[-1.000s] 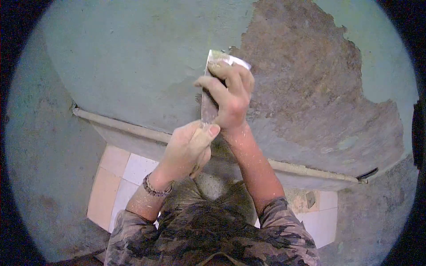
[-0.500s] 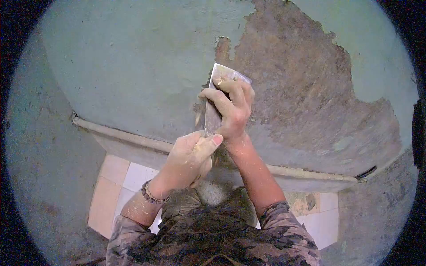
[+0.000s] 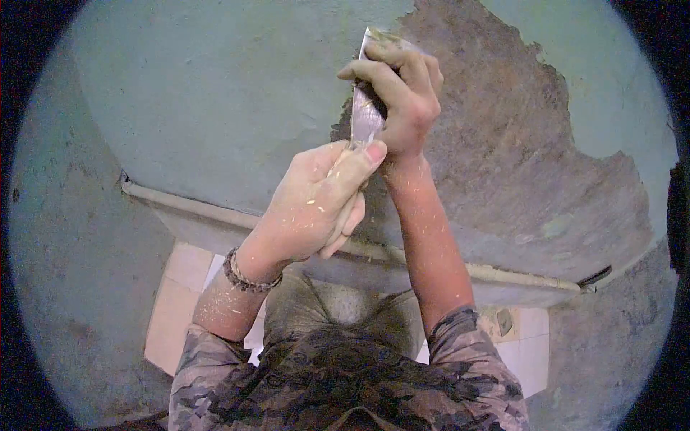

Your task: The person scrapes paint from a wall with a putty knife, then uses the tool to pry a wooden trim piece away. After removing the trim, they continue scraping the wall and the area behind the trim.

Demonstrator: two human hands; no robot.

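Observation:
A metal scraper (image 3: 367, 115) points up the wall, its wide blade end near the border between green paint (image 3: 215, 93) and a bare brownish patch (image 3: 496, 129). My left hand (image 3: 316, 194), with a braided bracelet at the wrist, is closed around the scraper's handle, thumb on top. Higher up, my right hand (image 3: 406, 93) grips the blade part, fingers bent over its face. The blade's edge is partly hidden behind those fingers. Pale flakes and dust cling to both hands and forearms.
A pale ledge or pipe (image 3: 517, 279) runs across the wall's lower part. Below it are white and peach floor tiles (image 3: 172, 309) on both sides of my legs. Side walls (image 3: 72, 237) stand at left and right. A small loose chip (image 3: 505, 322) lies at the lower right.
Both hands and the scraper have moved up the wall and slightly right. The narrow bare strip above the blade is now hidden behind the scraper and my right hand.

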